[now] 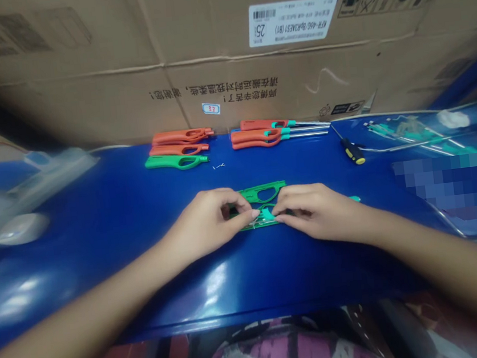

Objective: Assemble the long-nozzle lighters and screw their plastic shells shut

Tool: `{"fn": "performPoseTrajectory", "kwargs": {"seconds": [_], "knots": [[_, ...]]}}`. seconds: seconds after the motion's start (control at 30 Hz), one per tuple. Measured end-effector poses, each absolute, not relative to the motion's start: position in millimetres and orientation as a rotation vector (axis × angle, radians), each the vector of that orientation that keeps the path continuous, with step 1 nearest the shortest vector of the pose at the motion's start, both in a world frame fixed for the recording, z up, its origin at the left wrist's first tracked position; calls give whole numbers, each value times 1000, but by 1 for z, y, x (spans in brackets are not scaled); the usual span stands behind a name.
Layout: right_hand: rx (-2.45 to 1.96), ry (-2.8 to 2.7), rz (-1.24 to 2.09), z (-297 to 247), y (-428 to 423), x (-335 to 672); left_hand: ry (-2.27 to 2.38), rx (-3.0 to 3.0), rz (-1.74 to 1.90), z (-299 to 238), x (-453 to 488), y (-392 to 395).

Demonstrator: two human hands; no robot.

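Two green plastic lighter-handle shells point(261, 192) lie in the middle of the blue table point(117, 216). My left hand point(212, 219) pinches the nearer shell from the left, fingers curled on it. From the right, my right hand point(315, 210) presses on the same shell, fingertips together by a small teal part point(266, 215). Both hands hide most of the nearer shell.
At the back lie two orange shells point(180, 137) and one green shell point(176, 162), beside three assembled orange lighters point(276, 131) with metal tubes. A yellow-black screwdriver point(350, 149) and loose parts point(409, 133) sit right. Cardboard boxes point(224, 54) wall the back; a pale device point(20, 227) lies left.
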State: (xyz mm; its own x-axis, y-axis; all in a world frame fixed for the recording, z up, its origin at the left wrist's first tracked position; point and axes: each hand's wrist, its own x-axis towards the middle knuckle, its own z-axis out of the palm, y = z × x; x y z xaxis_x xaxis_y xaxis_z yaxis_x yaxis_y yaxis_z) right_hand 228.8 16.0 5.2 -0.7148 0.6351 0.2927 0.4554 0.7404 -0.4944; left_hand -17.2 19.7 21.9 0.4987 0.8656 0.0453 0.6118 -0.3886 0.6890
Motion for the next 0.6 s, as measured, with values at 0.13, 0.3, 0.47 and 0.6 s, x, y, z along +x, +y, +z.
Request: {"fn": "performPoseTrajectory", "kwargs": {"seconds": [0.13,0.3,0.47,0.6], "knots": [[-819,-2561,492,6,15,231,1089,2406,553,30,-19,12],[-832,-2570,570,13,15,234,919,2672,491,28,-17,5],[-859,-2582,625,17,15,235,914,2680,463,20,-14,4],[-867,-2572,633,17,15,235,891,2649,491,19,-14,5]]}}
